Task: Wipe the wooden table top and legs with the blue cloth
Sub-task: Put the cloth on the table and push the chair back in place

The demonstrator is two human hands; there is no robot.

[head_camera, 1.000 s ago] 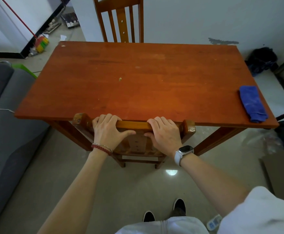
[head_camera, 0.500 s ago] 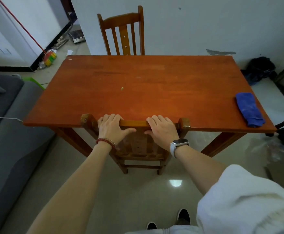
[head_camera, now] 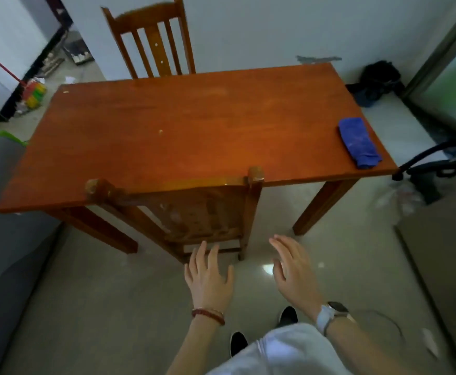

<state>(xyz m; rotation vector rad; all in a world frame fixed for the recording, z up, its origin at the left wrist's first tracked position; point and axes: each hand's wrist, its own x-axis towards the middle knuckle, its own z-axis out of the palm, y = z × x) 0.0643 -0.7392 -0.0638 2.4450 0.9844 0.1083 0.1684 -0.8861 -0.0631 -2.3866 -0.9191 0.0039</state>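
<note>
The wooden table [head_camera: 194, 123] fills the middle of the view, with two of its legs [head_camera: 321, 207] showing below the near edge. A folded blue cloth [head_camera: 359, 142] lies near the table's right front corner. My left hand [head_camera: 208, 277] and my right hand [head_camera: 294, 274] hover over the floor in front of the table, fingers spread, holding nothing. Both hands are well short of the table edge and far from the cloth.
A wooden chair [head_camera: 194, 209] is pushed under the near side, its back at the table edge. A second chair [head_camera: 151, 41] stands at the far side. A grey sofa [head_camera: 7, 239] sits left, a dark office chair base [head_camera: 435, 163] right, a broom [head_camera: 32, 93] far left.
Both hands let go of the near chair's top rail and drew back toward me. The view swung so the table now looks turned and farther off.
</note>
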